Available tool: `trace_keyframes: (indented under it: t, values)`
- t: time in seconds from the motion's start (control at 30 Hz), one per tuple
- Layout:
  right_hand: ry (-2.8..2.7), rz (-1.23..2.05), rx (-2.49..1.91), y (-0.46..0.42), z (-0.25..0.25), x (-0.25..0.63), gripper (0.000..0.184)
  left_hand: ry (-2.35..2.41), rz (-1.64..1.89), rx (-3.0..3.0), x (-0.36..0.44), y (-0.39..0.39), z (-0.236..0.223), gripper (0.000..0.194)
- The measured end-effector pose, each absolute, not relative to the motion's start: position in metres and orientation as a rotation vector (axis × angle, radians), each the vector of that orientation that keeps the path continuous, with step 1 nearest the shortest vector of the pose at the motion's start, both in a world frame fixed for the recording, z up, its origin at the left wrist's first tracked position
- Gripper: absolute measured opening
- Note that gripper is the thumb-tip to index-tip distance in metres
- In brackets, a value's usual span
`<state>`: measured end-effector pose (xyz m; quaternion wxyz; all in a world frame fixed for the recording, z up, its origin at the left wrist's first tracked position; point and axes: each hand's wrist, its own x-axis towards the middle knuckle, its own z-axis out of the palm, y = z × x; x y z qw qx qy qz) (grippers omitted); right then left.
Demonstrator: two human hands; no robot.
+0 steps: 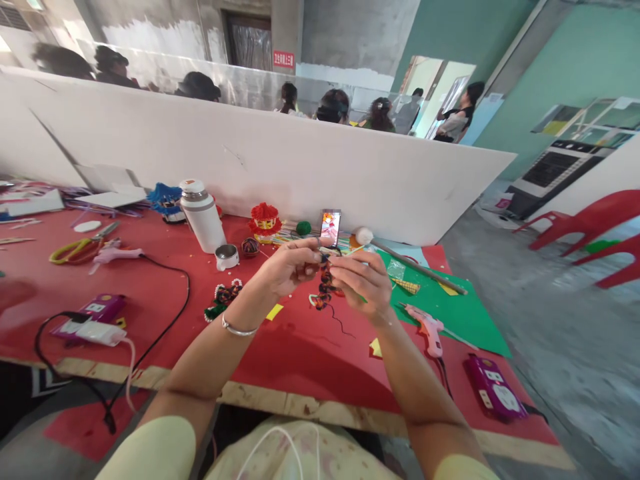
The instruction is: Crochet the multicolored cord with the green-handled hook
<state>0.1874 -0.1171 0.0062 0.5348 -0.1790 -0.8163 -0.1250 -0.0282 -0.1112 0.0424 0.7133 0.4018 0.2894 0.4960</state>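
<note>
Above the red tabletop (295,353), my left hand (297,267) pinches the top of a dark multicoloured yarn strip (325,283) between thumb and fingers. My right hand (364,280) is closed on the same strip from the other side. A thin pale stick (357,251) shows at the right fingertips; its full shape is hidden. The strip hangs down in twisted orange, black and purple loops, with a pale loop at its lower left. A loose dark yarn tail (343,323) trails to the right. Just behind my hands, a phone (331,227) leans upright with its screen lit.
A white thermos (203,217), a metal cup (227,256) and a yarn ball (250,247) stand left. Pink glue guns (426,327) (117,255) lie on both sides, with cords and purple power strips (495,388). A white partition (280,163) rises behind; people sit beyond it.
</note>
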Motion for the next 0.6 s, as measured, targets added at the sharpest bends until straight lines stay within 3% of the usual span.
trace_keyframes:
  t: [0.23,0.4,0.5,0.6]
  values:
    - [-2.043,0.438,-0.526,-0.121,0.050,0.208,0.014,0.770,1.062,1.320,-0.043,-0.098,0.057,0.030]
    - [-1.645,1.029,-0.545,-0.109,0.033,0.204,0.027,0.687,0.986,1.313,-0.039,-0.098,0.058,0.031]
    - [-1.446,1.122,-0.546,-0.102,0.010,0.186,0.039,0.642,1.028,1.299,-0.029,-0.101,0.049,0.031]
    - [-1.355,0.921,-0.557,-0.102,-0.008,0.168,0.038,0.673,1.124,1.307,-0.022,-0.104,0.041,0.033]
